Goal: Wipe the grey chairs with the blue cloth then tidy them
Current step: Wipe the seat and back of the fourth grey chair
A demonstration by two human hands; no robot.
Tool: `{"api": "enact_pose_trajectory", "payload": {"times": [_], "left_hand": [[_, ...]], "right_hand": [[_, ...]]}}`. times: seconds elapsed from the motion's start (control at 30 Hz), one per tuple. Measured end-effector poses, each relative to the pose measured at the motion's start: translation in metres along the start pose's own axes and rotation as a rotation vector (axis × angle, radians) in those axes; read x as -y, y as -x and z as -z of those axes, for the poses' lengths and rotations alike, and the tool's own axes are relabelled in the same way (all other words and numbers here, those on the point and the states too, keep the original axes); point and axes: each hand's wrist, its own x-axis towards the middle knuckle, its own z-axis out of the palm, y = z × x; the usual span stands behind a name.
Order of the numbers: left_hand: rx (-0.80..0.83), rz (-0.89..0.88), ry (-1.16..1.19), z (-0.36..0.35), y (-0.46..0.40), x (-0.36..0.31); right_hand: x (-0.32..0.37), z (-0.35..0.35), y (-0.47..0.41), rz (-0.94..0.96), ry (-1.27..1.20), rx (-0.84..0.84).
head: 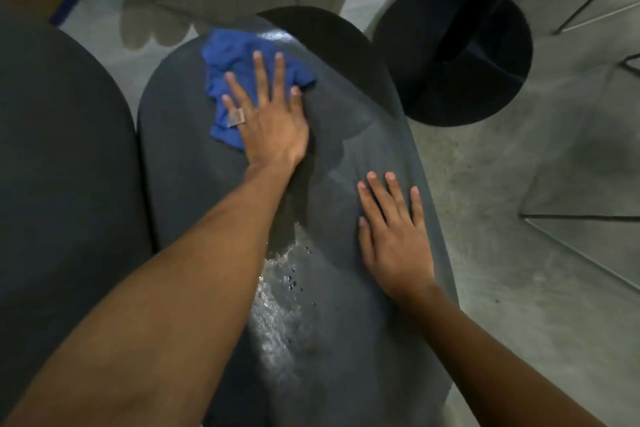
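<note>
Pressing blue cloth (239,80) onto grey chair (346,340) (wet patch), concrete floor (502,270).

Dark grey padded chair (346,156) hemmed on its left by a second grey chair (62,149) just beside it, narrow gap between, black round pedestal base (450,55) with black post (485,0) near its far right corner, bare concrete floor (502,253) open along the right side

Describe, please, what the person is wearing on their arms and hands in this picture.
Both forearms are bare, with no sleeves, gloves or watch in view. The left hand has a pale strip, seemingly a plaster, wrapped round one finger. The right hand wears nothing visible, with short plain nails.
</note>
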Motion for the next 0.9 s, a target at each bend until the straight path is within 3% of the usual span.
{"api": "enact_pose_trajectory", "payload": {"times": [0.13, 0.27, 0.4, 0.57, 0.63, 0.73, 0.8, 0.9], "left_hand": [[0.096, -0.418, -0.061, -0.029, 0.073, -0.053], [0.226, -0.709, -0.122, -0.025, 0.143, -0.002], [0.233, -0.536, -0.203, -0.005, 0.121, 0.063], [0.094, -0.273, -0.101, -0.014, 0.050, -0.017], [0.084, -0.338, -0.095, -0.029, 0.064, -0.055], [0.145, -0.598, -0.108, -0.043, 0.118, -0.074], [0.225, -0.705, -0.102, -0.039, 0.154, -0.056], [0.256, -0.720, -0.159, -0.028, 0.174, -0.007]], "right_hand": [[0.001, 0.000, 0.054, -0.042, -0.002, -0.029], [0.003, 0.007, 0.097, -0.119, -0.011, -0.033], [0.007, 0.009, 0.098, -0.144, -0.042, -0.023], [0.002, 0.005, 0.098, -0.157, -0.056, -0.029], [0.002, 0.003, 0.100, -0.164, -0.067, -0.033], [0.002, 0.002, 0.102, -0.155, -0.087, -0.047], [-0.001, 0.003, 0.102, -0.149, -0.112, -0.054], [-0.004, 0.005, 0.103, -0.137, -0.167, -0.059]]}}
